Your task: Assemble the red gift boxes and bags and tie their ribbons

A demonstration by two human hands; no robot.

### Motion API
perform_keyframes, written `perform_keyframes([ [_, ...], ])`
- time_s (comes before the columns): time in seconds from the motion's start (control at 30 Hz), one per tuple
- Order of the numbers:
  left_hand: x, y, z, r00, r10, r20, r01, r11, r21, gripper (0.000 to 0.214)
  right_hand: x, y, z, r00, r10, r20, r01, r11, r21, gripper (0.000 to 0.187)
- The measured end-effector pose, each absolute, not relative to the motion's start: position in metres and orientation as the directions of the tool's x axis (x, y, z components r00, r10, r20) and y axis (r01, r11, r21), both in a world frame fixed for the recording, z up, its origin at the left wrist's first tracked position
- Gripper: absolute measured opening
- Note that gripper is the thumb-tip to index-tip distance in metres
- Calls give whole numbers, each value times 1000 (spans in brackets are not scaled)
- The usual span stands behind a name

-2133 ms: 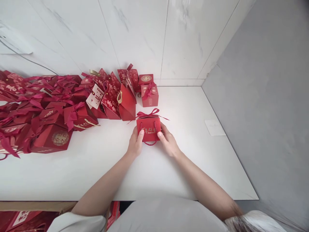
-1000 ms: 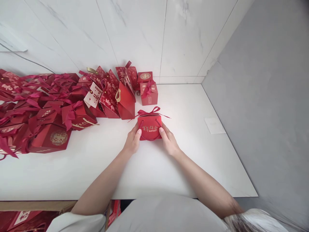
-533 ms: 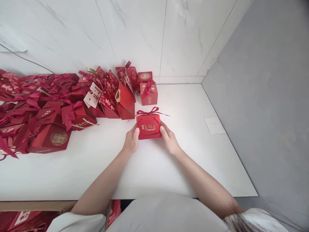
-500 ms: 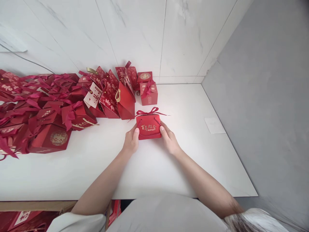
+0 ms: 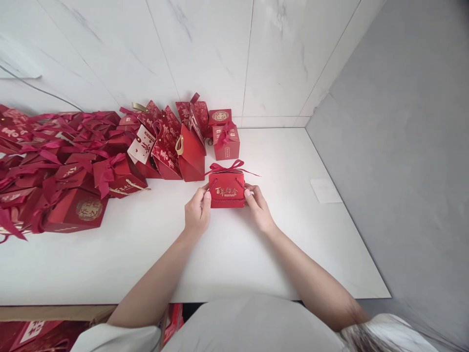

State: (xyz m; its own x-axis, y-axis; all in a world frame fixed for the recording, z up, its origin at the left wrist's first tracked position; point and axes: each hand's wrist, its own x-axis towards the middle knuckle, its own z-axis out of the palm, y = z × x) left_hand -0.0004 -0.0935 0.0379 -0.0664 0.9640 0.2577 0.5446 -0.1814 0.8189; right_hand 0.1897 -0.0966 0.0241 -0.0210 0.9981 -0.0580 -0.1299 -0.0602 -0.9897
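Observation:
Between my two hands is a small red gift box [image 5: 227, 187] with gold lettering, a twisted red cord handle on its front and a ribbon bow [image 5: 227, 166] on top. My left hand [image 5: 198, 209] grips its left side, thumb at the front edge. On the opposite side my right hand [image 5: 258, 207] holds it the same way, fingers partly hidden behind the box. Just beyond it stands another red box [image 5: 226, 146] with a ribbon, in front of a box with a gold emblem [image 5: 220, 116].
Many red gift boxes with ribbons [image 5: 75, 176] crowd the left of the white table [image 5: 278, 274]. Pointed red boxes [image 5: 192, 154] stand beside them. A white square [image 5: 326, 190] lies near the right edge. Tiled wall behind, grey wall right; a carton [image 5: 58, 313] sits below the front edge.
The box has tilted more upright in my hands, so its top with the bow now stands a little higher. Both hands have stayed on its sides.

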Motion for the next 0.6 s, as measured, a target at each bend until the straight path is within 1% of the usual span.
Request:
perform_keyframes([
  [0.27,-3,-92,38,-83,976,202,454,-143,879,37,193,-95,21,-8,994,-108,-67,-108,-992,44],
  [0.47,-2,-92,38,-103,970,221,487,-144,862,26,194,-95,22,-9,994,-108,-46,-108,-993,42],
  [0.6,-3,-90,37,-93,973,212,468,-146,872,27,195,-95,22,-4,994,-106,-36,-106,-994,42],
])
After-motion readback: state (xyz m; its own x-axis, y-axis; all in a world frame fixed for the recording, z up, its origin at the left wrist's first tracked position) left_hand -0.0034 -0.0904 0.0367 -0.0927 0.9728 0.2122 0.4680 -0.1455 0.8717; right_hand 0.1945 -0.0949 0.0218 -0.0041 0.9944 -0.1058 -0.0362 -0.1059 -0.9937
